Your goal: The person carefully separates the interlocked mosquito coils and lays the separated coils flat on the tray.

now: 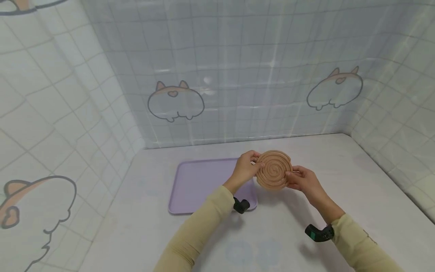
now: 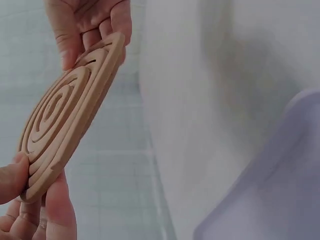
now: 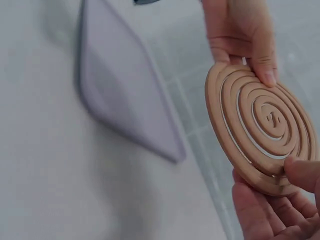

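Two cream-coloured sleeves, the left sleeve (image 1: 204, 223) and the right sleeve (image 1: 363, 243), enter from the lower edge of the head view. A black device is worn at each wrist: the left device (image 1: 241, 206) shows against the tray's near right corner, and the right device (image 1: 319, 233) shows over bare table.

The left hand (image 1: 245, 167) pinches the left edge of a tan spiral disc (image 1: 273, 170), thumb on the front face and fingers behind. The right hand (image 1: 304, 183) pinches the lower right edge in the same manner. The disc is held raised and tilted, its coiled face turned toward the wearer. Narrow gaps separate the coils, and the right wrist view shows small dark marks at the centre.

A lilac rectangular tray (image 1: 200, 181) with a raised rim lies flat to the left of the disc; the left hand and forearm cover part of it. The tray rests on a white table (image 1: 146, 234), on which soft shadows fall.

Beyond stands a pale, grid-patterned back panel (image 1: 238, 56), glossy with reflections. It bears two outlined cartoon animals (image 1: 175, 102). Similar grid-patterned sheeting (image 1: 64, 87) lines the left side.
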Tool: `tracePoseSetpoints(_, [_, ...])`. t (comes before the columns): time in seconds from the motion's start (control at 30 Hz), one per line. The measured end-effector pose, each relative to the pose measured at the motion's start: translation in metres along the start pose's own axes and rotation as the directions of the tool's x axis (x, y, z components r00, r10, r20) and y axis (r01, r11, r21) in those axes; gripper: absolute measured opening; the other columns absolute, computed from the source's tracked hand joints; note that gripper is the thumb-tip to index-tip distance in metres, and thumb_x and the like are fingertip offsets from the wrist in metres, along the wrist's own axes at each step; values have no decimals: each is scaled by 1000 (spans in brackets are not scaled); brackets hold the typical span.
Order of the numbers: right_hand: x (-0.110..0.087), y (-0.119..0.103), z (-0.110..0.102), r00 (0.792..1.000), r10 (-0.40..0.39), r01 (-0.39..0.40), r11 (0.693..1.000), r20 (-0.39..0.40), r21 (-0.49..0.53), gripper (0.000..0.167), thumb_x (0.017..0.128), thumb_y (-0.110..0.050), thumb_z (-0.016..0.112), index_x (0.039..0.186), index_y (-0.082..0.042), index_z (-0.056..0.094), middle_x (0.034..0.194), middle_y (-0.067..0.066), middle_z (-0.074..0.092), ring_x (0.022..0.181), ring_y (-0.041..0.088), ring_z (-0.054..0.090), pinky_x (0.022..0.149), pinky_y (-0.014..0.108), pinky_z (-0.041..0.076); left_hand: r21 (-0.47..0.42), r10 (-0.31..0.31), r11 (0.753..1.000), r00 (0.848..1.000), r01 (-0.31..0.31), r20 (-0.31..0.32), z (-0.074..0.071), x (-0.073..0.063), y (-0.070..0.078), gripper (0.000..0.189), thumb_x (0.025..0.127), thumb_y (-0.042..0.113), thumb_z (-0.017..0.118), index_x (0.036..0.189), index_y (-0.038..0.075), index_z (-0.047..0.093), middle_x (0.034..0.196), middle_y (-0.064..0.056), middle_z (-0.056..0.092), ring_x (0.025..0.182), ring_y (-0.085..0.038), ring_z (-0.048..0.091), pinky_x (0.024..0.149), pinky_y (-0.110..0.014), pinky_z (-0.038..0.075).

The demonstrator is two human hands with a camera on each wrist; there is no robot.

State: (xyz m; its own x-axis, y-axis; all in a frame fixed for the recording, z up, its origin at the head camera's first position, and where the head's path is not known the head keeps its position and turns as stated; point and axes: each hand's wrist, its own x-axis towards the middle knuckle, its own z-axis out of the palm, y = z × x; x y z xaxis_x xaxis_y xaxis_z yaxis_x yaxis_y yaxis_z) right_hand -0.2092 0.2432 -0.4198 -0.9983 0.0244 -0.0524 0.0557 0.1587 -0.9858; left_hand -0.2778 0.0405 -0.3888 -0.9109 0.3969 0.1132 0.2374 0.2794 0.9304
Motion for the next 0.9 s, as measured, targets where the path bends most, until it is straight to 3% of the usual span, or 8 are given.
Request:
tracePoseSetpoints(0.13, [-1,-10,6,1000,-2,4,997,-30,75,42,94,-16,55,120,14,42,90,0,65,78,7,64,72,27,54,-34,26,999,999,-27,-36,-9,-4,5,22,83,2,66,104,1,60,85,-8,67,62,-13,60,53,-29,54])
tracePoseSetpoints(0.33, [0,-20,15,995,-60,67,994,-77,88,40,91,-20,60,112,12,48,87,-1,66,75,8,65,69,25,54,-97,41,994,996,-49,-85,-21,-8,7,21,84,7,67,103,2,62,89,-10,67,65,-14,62,54,-29,54])
tracePoseSetpoints(0.5, [0,-26,18,985,-132,145,982,-108,125,33,88,-21,64,104,7,54,85,-1,67,74,10,66,66,26,55,-78,65,994,988,-77,-143,-32,-11,8,18,87,16,65,101,5,66,92,-7,66,70,-12,63,55,-27,54])
tracePoseSetpoints(0.67, [-2,-34,20,984,-109,125,986,-143,113,33,88,-21,64,103,6,54,82,-6,66,74,8,66,67,26,54,-58,67,995,986,-77,-156,-40,-13,8,18,85,17,68,98,5,68,90,-6,65,70,-12,62,55,-26,53])
tracePoseSetpoints(0.9, [-5,-43,23,994,-66,79,983,-82,167,27,88,-20,64,99,2,56,85,-3,63,76,9,66,69,27,54,-77,63,994,985,-76,-161,-44,-15,7,17,81,10,71,95,0,66,86,-9,65,66,-12,62,57,-28,54])
